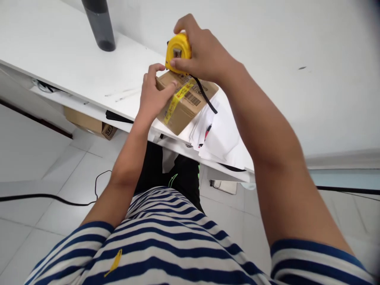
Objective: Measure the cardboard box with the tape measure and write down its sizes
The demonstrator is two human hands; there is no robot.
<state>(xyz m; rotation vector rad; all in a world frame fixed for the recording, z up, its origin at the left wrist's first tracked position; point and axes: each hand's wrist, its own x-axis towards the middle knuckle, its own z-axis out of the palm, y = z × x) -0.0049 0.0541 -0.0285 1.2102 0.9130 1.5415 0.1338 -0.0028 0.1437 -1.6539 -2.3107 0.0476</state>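
Observation:
A yellow tape measure (182, 42) is in my right hand (208, 53), its fingers and thumb closed around the casing. The casing stands at the far edge of a small brown cardboard box (181, 113), and a black wrist strap (205, 97) trails from it across the box top. My left hand (154, 93) grips the left side of the box, thumb on top, with its index fingertip close to the tape measure. Across the box runs a yellow strip (178, 97) with red marks; whether it is packing tape or the measuring blade I cannot tell. Near it is a printed barcode label.
White paper sheets (224, 134) and a red-and-black pen (208, 132) lie right of the box on the white desk (74, 67). A dark bottle (102, 29) stands at the back left. Below are another cardboard box (89, 120) and a black cable (44, 196).

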